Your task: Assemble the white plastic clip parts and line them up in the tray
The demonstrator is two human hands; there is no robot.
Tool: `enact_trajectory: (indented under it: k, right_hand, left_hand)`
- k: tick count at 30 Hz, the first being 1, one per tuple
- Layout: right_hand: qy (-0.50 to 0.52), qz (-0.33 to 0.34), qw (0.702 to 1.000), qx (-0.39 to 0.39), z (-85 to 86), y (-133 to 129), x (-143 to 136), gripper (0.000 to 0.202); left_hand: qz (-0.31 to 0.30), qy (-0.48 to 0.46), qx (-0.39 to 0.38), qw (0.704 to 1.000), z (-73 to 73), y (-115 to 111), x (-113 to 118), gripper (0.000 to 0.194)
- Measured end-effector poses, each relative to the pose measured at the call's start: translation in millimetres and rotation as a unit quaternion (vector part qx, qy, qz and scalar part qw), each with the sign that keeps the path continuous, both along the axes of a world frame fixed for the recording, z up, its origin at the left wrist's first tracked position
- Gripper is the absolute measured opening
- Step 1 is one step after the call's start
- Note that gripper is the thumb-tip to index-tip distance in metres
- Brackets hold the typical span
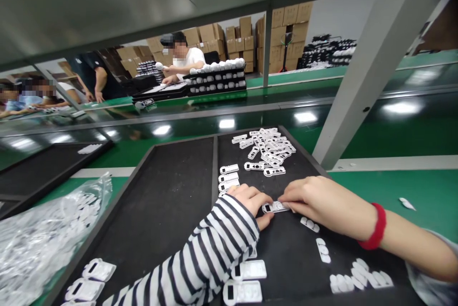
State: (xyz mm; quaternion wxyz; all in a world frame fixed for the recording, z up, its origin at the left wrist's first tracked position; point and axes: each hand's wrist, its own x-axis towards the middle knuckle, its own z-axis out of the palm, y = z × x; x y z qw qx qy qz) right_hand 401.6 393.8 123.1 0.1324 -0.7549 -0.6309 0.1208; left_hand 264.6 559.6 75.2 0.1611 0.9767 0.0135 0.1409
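Observation:
Both hands meet at a white plastic casing [275, 207] with a dark rectangular window, lying on the black tray [179, 177]. My left hand [248, 199], in a striped sleeve, grips its window end between thumb and fingers. My right hand [311, 196], with a red wristband, has its fingers pinched together at the other end; its fingertips hide whatever small part may be there. Near the right hand lie loose white button strips [309, 224], each with rounded pads joined in a row. More button strips [361, 275] sit in a cluster lower down.
A heap of white casings [274, 146] lies at the tray's far right. Other casings [229, 177] stand in a column by the divider [215, 153]. A plastic bag of white parts [53, 234] lies left. A metal post [358, 72] rises at right. Co-workers sit across the line.

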Motion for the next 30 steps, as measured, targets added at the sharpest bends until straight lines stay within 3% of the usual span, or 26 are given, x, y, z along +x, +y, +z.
enact_trajectory:
  k: [3,9,18,30]
  right_hand:
    - [-0.041,-0.004,0.999,0.003,-3.6,0.3,-3.5,0.028]
    - [0.013,-0.013,1.000,0.014,-8.2,1.4,-7.9,0.024]
    - [0.136,-0.054,0.989,0.026,2.5,3.6,0.5,0.015]
    - [0.153,-0.091,0.984,-0.002,-12.1,9.4,0.4,0.005]
  left_hand:
    - [0.023,0.029,-0.068,0.997,0.9,-3.3,0.3,0.021]
    - [0.051,0.019,-0.144,0.988,4.1,-12.1,-1.8,0.015]
    - [0.045,0.066,-0.061,0.995,14.5,-12.7,-2.9,0.017]
    - [0.037,0.056,-0.025,0.997,10.7,-11.4,-1.9,0.015]
